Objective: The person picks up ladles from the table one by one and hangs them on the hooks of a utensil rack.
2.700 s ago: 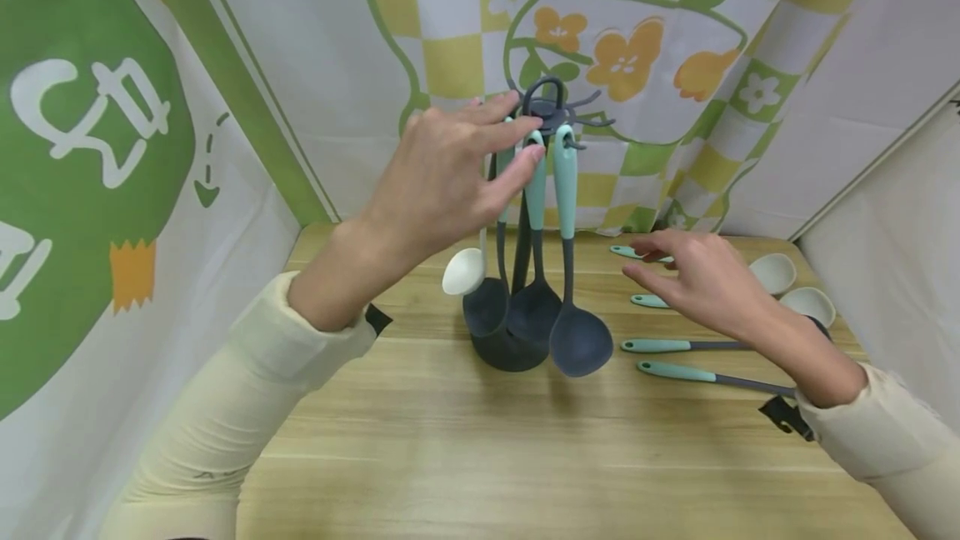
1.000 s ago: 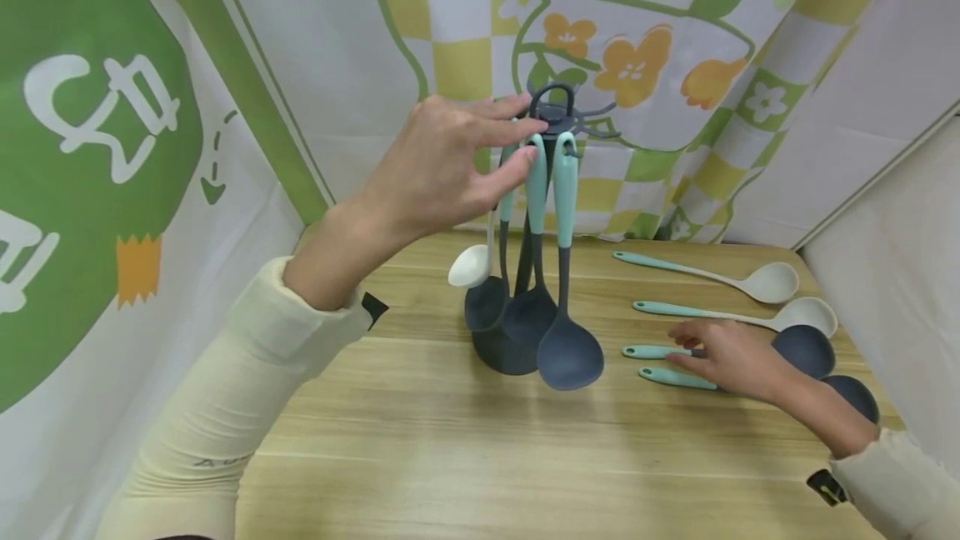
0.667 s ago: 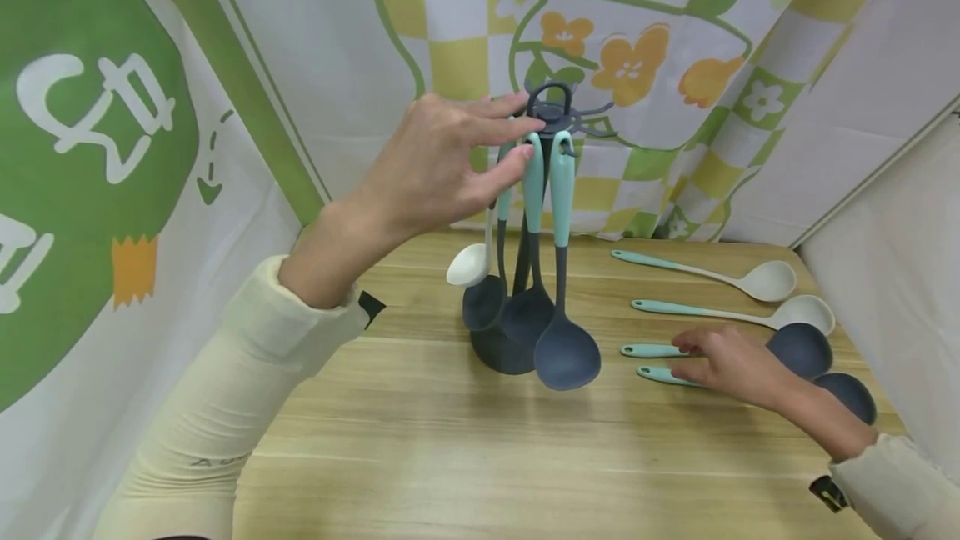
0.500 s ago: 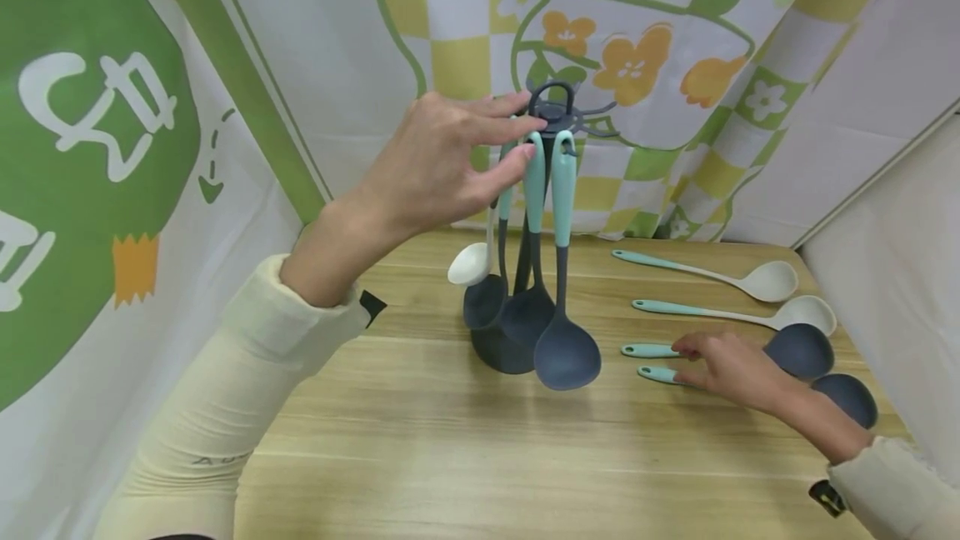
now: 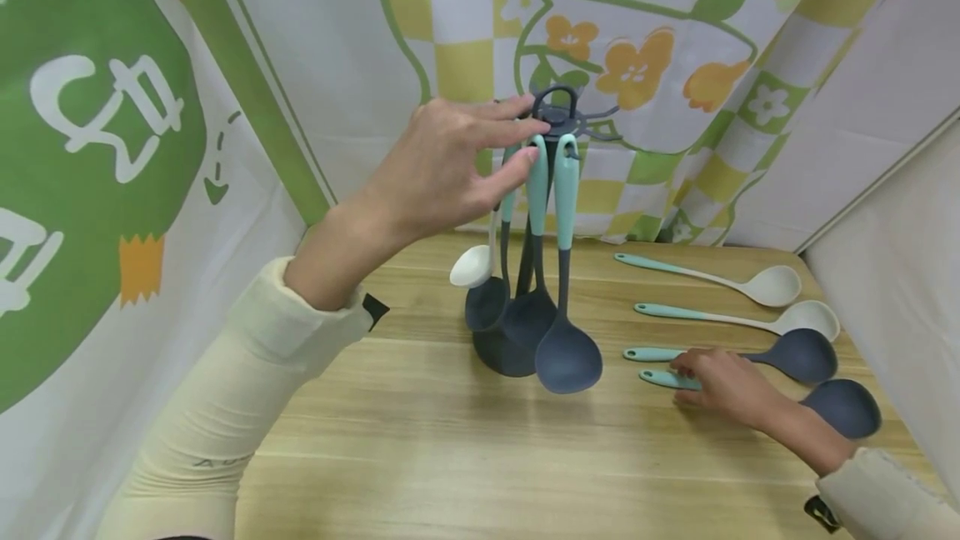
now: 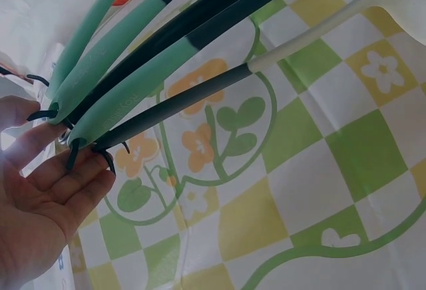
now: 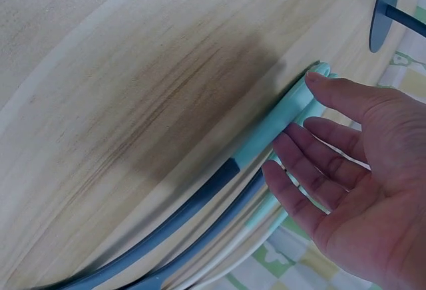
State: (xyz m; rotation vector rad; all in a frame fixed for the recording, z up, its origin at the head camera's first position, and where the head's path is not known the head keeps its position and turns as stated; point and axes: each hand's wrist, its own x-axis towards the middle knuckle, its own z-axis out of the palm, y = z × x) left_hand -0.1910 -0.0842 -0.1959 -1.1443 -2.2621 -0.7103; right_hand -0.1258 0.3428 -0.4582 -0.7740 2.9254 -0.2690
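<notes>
A dark utensil rack stands at mid-table, its base partly covered by hanging ladles. My left hand holds the rack near its top, fingers and thumb around the hook ends. Dark ladles with mint handles, including the front one, and a small white ladle hang there. At right, my right hand grips the mint handle of the nearest lying ladle, which rests on the table. In the right wrist view, thumb and fingers lie on opposite sides of that handle.
Behind the gripped ladle lie another dark ladle and two white ladles, roughly parallel. Bare hooks stick out on the rack's right side. A patterned cloth hangs behind the wooden table.
My right hand has moved from the back ladles toward the front, then closed on the nearest ladle's handle. The left hand stays at the rack top.
</notes>
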